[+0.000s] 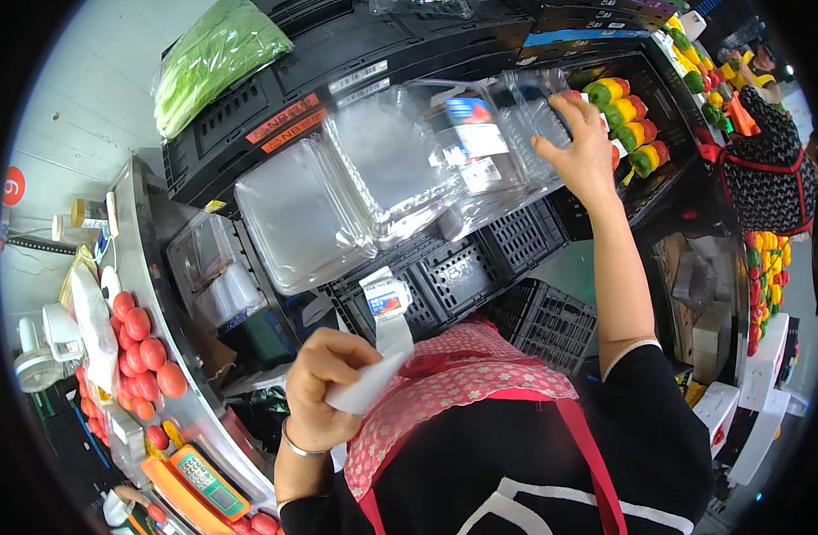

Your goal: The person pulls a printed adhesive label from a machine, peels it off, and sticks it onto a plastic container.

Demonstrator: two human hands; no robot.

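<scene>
My left hand (332, 391) grips a curled strip of label backing paper (392, 334) in front of my apron. One printed label (385, 301) sits near the strip's upper end. With fingers and thumb spread, my right hand (579, 147) is over the right end of a row of clear plastic trays (389, 157). Whether its fingertips touch the plastic is unclear. A tray beside it carries a printed label (475, 127). Past this hand, packs of green, yellow and red bell peppers (626, 124) lie in a black crate (673, 164), partly hidden by the hand.
Bagged leafy greens (218, 67) rest on black crates (442, 43) at the back. Tomatoes (141, 354) and an orange handheld label gun or scale-like device (205, 478) occupy a metal counter at left. Another person (766, 160) works at far right. Slatted crates (459, 264) stand below the trays.
</scene>
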